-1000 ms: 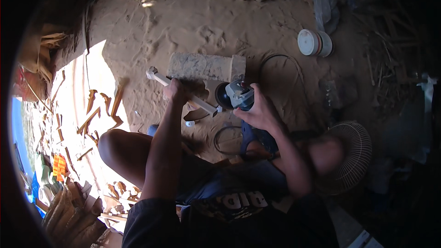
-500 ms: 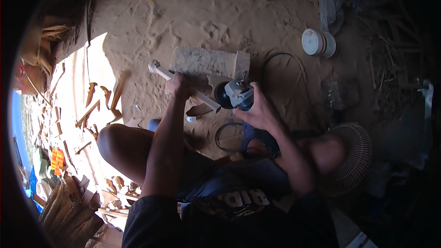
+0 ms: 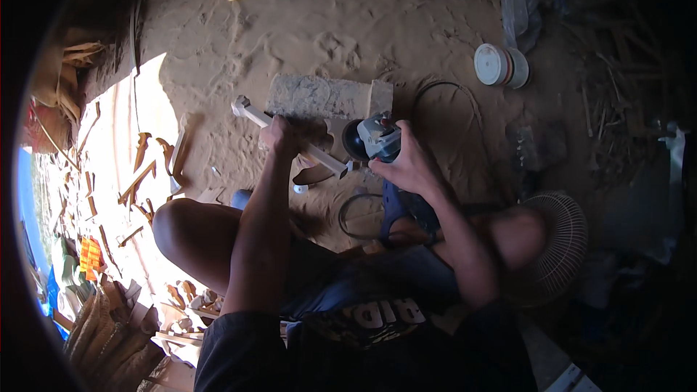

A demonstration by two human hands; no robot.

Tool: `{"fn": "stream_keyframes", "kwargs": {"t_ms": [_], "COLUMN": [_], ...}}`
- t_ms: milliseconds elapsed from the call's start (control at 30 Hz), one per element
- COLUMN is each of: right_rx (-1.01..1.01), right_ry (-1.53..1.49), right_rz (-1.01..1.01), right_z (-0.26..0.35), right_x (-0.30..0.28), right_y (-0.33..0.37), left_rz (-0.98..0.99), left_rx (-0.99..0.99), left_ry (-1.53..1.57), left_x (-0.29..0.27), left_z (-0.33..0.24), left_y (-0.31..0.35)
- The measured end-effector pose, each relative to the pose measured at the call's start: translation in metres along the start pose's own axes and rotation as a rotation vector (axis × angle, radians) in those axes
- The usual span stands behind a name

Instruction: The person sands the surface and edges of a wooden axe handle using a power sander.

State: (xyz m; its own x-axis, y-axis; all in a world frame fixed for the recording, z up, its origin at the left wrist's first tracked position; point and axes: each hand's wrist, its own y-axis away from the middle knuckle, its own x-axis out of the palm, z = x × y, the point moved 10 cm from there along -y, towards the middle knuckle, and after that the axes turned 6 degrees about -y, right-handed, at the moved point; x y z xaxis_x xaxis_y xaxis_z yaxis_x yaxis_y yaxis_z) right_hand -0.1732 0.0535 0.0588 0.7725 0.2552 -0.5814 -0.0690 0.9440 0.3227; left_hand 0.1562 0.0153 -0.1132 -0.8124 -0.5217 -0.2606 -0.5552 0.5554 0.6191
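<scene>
My left hand (image 3: 279, 136) is closed around a pale, squared wooden stick (image 3: 324, 159) with a knobbed far-left end. The stick slants down to the right, in front of my crossed legs. In my right hand (image 3: 411, 163) is a grey-and-dark angle grinder (image 3: 380, 138), gripped by its body. Its round dark disc (image 3: 355, 141) faces the stick and sits just above the stick's near-right end; whether they touch I cannot tell. A curved wooden piece (image 3: 314, 174) lies below the stick, partly hidden by it.
A rough grey block (image 3: 320, 96) lies on the sandy ground just beyond my hands. A dark cable (image 3: 475, 105) loops to the right. At the far right stands a white tub (image 3: 492, 65). Cut wooden pieces (image 3: 141, 163) are scattered on the left; a round wire fan guard (image 3: 568, 239) is by my right knee.
The grinder has shifted slightly up and to the right, away from the stick's near end. My left hand and the stick have barely moved.
</scene>
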Motion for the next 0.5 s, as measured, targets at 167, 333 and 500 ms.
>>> {"fn": "stream_keyframes", "kwargs": {"t_ms": [167,333,500], "right_rx": [0.039,0.031,0.205], "right_ry": [-0.012,0.015,0.283], "right_rz": [0.033,-0.009,-0.047], "right_z": [0.01,0.001,-0.002], "right_x": [0.009,0.012,-0.004], "right_y": [-0.005,-0.015,-0.016], "left_rz": [0.018,0.093,0.097], "left_rx": [0.024,0.109,0.164], "left_ry": [0.001,-0.013,-0.14], "left_x": [-0.002,0.006,0.008], "left_z": [0.001,0.002,-0.007], "left_y": [-0.002,-0.004,0.001]}}
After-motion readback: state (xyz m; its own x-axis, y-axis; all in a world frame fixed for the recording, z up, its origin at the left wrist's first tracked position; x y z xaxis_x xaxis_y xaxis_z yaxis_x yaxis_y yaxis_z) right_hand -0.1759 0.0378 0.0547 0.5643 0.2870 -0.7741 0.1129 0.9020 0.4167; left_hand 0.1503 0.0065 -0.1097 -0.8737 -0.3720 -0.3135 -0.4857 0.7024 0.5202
